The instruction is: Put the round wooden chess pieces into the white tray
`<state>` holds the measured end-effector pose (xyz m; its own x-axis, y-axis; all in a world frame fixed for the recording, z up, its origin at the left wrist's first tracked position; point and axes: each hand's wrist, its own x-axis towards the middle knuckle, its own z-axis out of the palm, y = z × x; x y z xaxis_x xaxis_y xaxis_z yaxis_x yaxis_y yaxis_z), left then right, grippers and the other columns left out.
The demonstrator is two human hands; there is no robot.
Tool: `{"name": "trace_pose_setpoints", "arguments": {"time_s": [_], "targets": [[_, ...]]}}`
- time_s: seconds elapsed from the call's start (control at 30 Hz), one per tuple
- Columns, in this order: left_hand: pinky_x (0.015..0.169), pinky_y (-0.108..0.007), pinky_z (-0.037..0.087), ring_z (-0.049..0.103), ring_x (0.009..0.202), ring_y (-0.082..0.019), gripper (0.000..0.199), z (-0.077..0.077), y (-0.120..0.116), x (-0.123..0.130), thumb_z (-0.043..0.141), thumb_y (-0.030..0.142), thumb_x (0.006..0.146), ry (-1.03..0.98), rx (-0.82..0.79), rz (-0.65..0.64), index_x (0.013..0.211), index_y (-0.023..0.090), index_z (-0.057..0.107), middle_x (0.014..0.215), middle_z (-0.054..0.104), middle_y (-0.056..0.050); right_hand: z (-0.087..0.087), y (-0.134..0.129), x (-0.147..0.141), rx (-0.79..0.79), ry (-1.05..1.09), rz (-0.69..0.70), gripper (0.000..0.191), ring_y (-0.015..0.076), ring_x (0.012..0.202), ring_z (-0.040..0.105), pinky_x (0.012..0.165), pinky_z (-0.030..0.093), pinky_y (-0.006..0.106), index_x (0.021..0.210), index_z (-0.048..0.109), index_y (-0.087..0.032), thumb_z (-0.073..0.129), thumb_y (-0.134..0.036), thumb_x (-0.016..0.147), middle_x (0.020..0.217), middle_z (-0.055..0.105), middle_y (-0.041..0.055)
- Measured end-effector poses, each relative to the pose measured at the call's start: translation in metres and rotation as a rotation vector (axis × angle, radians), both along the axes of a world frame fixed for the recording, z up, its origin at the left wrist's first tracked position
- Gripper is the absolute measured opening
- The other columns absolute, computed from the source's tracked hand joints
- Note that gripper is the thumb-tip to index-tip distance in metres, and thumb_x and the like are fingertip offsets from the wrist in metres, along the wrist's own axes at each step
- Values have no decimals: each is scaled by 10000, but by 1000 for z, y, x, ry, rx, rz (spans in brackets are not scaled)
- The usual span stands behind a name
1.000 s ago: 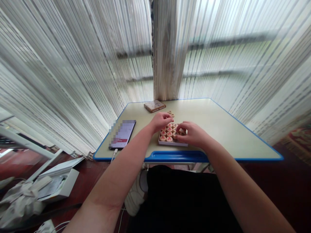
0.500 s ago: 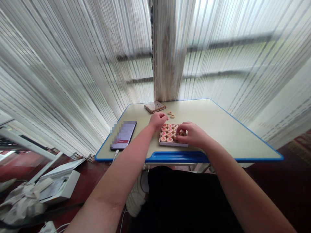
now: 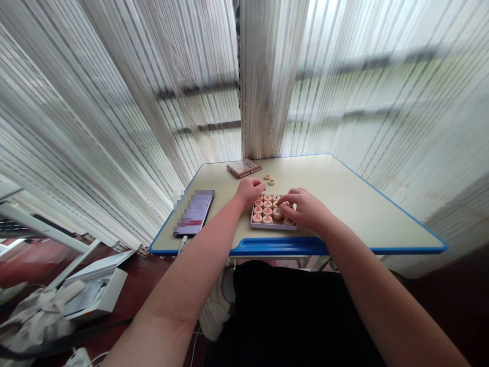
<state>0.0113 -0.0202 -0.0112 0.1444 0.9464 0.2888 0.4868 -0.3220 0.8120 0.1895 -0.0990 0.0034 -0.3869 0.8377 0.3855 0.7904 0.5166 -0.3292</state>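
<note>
A shallow white box (image 3: 263,226) holds rows of round wooden xiangqi pieces (image 3: 268,211), several with red characters and others with dark ones. Over its right side is my right hand (image 3: 305,208), fingers apart, the tips on or just above the pieces there. Part of the right columns is hidden under it. My left hand (image 3: 249,190) is at the box's far left corner with its fingers curled together; whether a piece is inside them cannot be seen. Two loose pieces (image 3: 271,182) lie on the table just beyond the box.
The pale table (image 3: 359,214) has a blue edge and a blue front groove (image 3: 280,246). A patterned box lid (image 3: 243,168) lies at the back. On the left is a tablet (image 3: 196,211) with a cable plugged in. Striped curtains hang behind the table.
My right hand has lifted slightly and its fingers have opened out, uncovering a dark-lettered piece and one at the near right corner. My left hand has shifted very slightly right.
</note>
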Motion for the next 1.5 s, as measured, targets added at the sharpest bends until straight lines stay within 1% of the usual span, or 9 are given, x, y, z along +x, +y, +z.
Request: {"name": "trace_pose_setpoints", "arguments": {"time_s": [0.23, 0.47, 0.77, 0.9, 1.03, 1.17, 1.3, 1.37, 1.5], "targets": [[555, -244, 383, 507, 583, -127, 194, -6, 9, -5, 499, 253, 683, 94, -7, 42, 631, 138, 648, 554, 568, 4, -1, 2, 3, 100, 80, -78, 207, 203, 775, 528, 746, 420, 328, 780, 690, -202, 493, -147, 749, 771, 603, 61], [863, -284, 431, 559, 952, -174, 276, -17, 30, -4, 521, 232, 744, 113, -23, -30, 967, 131, 648, 1079, 629, -96, -6, 4, 4, 139, 86, -129, 197, 206, 805, 531, 774, 437, 344, 799, 690, -203, 501, -163, 760, 813, 611, 66], [801, -281, 451, 592, 840, -185, 290, 3, 56, -11, 583, 213, 717, 344, -129, -99, 987, 127, 646, 940, 670, -100, 14, 19, 6, 8, 173, -166, 285, 148, 710, 600, 712, 480, 278, 858, 719, -217, 480, -91, 768, 863, 635, 52], [677, -229, 439, 558, 670, -139, 357, 4, 67, -13, 649, 207, 642, 396, -72, -183, 998, 172, 661, 715, 630, -14, 22, 52, 1, -52, -12, -125, 344, 178, 785, 622, 778, 481, 307, 883, 730, -217, 461, -40, 762, 942, 651, 77], [574, -220, 397, 505, 562, -120, 387, -2, 75, -13, 657, 277, 649, 460, -75, -247, 1026, 193, 659, 610, 563, 21, 7, 90, 1, -5, -91, -57, 358, 188, 841, 617, 804, 483, 323, 934, 722, -214, 464, -34, 763, 1004, 647, 88], [629, -244, 440, 556, 607, -137, 566, -8, 72, -13, 573, 280, 742, 417, -31, -157, 1285, 152, 472, 716, 620, -4, -17, 113, 9, 174, -69, 23, 346, 195, 930, 587, 859, 469, 342, 1026, 692, -205, 459, -88, 798, 1028, 630, 94], [852, -288, 437, 583, 936, -189, 560, -5, 65, -5, 494, 209, 798, 608, 161, -95, 1351, 227, 409, 1004, 636, -60, -26, 119, 17, 115, -76, 60, 308, 211, 916, 591, 879, 460, 364, 954, 718, -216, 445, -147, 829, 992, 644, 91], [879, -315, 433, 569, 1001, -210, 499, -2, 64, -1, 430, 238, 846, 706, 158, -93, 1343, 280, 426, 1122, 592, -77, -24, 119, 19, 80, -84, 84, 287, 211, 899, 597, 878, 458, 369, 975, 710, -227, 460, -199, 836, 977, 647, 86], [881, -330, 437, 565, 1014, -228, 385, 2, 62, 1, 377, 291, 879, 782, 108, -100, 1212, 288, 571, 1111, 574, -85, -18, 116, 19, 39, -69, 4, 233, 206, 803, 607, 766, 482, 335, 854, 706, -212, 547, -372, 793, 897, 645, 83]]}}
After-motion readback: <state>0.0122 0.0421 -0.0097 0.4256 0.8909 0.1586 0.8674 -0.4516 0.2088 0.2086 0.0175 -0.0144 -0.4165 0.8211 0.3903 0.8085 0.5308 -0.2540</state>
